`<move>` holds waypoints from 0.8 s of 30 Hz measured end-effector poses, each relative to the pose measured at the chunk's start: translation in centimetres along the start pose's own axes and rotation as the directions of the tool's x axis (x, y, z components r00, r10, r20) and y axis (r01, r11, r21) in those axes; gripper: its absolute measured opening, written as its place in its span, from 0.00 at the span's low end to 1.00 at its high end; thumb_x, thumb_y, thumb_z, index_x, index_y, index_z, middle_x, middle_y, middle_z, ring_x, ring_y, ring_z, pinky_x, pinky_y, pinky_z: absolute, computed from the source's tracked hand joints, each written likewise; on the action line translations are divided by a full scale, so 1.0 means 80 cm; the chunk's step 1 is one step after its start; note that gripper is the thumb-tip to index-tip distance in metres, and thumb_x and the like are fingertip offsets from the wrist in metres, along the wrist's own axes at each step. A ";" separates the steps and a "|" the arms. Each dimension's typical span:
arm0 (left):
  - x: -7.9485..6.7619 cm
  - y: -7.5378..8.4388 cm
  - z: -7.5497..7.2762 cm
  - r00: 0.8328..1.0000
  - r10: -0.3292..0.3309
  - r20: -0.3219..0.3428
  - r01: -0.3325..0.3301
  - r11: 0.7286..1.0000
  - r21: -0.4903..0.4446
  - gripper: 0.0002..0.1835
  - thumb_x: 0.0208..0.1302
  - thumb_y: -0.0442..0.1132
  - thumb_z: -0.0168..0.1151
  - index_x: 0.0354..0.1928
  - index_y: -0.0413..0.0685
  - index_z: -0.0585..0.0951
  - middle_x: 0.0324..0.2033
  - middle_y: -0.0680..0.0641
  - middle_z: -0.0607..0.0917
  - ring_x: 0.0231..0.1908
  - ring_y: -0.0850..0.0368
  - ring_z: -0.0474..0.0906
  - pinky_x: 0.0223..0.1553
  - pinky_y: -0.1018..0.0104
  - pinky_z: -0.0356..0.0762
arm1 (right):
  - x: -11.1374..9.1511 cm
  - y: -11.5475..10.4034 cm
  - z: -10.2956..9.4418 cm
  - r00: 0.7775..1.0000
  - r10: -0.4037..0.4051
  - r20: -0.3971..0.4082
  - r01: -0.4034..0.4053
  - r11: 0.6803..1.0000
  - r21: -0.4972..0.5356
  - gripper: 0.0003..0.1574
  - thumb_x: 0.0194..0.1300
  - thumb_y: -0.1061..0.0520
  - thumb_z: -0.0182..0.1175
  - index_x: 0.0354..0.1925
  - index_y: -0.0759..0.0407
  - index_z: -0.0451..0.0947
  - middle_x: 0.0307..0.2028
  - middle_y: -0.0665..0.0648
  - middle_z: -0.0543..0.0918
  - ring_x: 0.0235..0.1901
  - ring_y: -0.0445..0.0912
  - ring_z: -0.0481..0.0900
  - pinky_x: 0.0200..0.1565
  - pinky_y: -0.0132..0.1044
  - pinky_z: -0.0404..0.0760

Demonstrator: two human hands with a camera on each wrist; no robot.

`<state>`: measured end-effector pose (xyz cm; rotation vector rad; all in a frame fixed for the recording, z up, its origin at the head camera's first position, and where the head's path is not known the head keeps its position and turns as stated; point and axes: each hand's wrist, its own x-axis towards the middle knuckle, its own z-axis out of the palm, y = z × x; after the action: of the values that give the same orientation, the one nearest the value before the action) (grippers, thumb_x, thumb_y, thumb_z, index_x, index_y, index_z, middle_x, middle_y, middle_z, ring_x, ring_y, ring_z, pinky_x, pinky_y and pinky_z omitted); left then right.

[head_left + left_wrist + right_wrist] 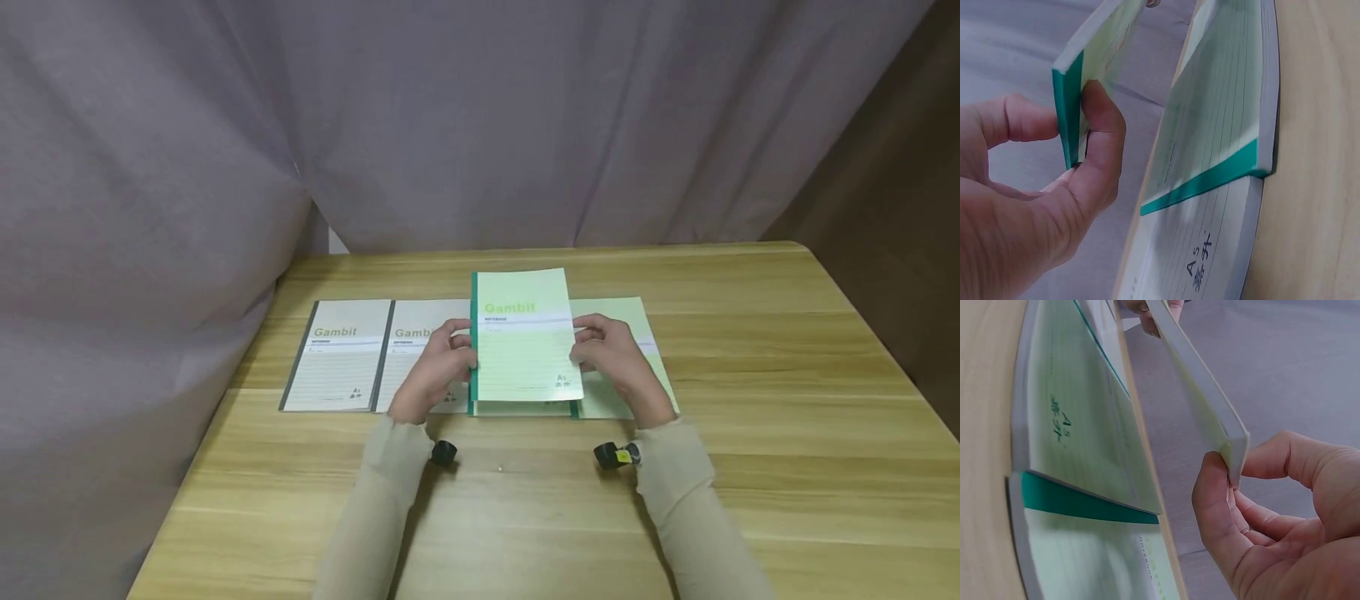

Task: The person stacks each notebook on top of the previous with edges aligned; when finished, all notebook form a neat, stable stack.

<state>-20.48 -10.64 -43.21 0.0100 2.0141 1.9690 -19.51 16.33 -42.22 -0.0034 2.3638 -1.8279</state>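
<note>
Your sleeves [367,517] are nearest; your left hand [435,375] and right hand [618,362] pinch one green notebook [525,342] by its sides, raised above four other notebooks [397,367]

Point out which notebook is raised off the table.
The pale green notebook held between the left hand and right hand; the other notebooks lie flat on the table.

Head high, facing forward-down; wrists close, sharing notebook [527,350].
</note>
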 end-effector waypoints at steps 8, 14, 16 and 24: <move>0.004 -0.005 -0.004 1.000 -0.027 0.001 0.027 0.998 0.064 0.40 0.51 0.20 0.53 0.71 0.37 0.62 0.56 0.35 0.76 0.45 0.46 0.79 0.37 0.62 0.82 | 0.004 0.009 0.004 0.999 0.013 0.040 -0.013 1.000 -0.009 0.36 0.57 0.71 0.55 0.65 0.77 0.65 0.42 0.63 0.75 0.31 0.45 0.77 0.36 0.38 0.84; 0.008 -0.007 -0.007 1.000 -0.031 0.001 0.030 0.993 0.115 0.40 0.52 0.20 0.54 0.72 0.37 0.63 0.56 0.36 0.75 0.47 0.45 0.78 0.38 0.60 0.83 | 0.008 0.013 0.008 0.999 0.010 0.047 -0.009 1.000 -0.030 0.36 0.58 0.72 0.54 0.66 0.78 0.64 0.43 0.64 0.75 0.30 0.44 0.77 0.37 0.37 0.84; 0.010 -0.007 -0.008 0.999 -0.033 -0.007 0.033 0.991 0.130 0.39 0.52 0.21 0.55 0.71 0.36 0.64 0.56 0.36 0.75 0.47 0.45 0.79 0.38 0.60 0.83 | 0.010 0.013 0.009 0.999 0.011 0.051 -0.009 1.000 -0.028 0.36 0.58 0.72 0.54 0.66 0.78 0.64 0.43 0.65 0.75 0.30 0.43 0.78 0.37 0.37 0.84; 0.013 -0.015 -0.012 0.997 -0.074 0.019 0.069 0.979 0.194 0.36 0.56 0.21 0.54 0.70 0.32 0.65 0.55 0.36 0.75 0.46 0.46 0.77 0.38 0.59 0.83 | 0.015 0.020 0.016 0.996 0.067 0.055 -0.063 0.995 -0.080 0.36 0.58 0.72 0.56 0.65 0.78 0.65 0.40 0.64 0.78 0.30 0.45 0.78 0.35 0.34 0.82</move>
<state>-21.40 -11.43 -44.62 0.0082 2.1501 1.7148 -20.39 15.38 -44.25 0.0111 2.3654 -1.6821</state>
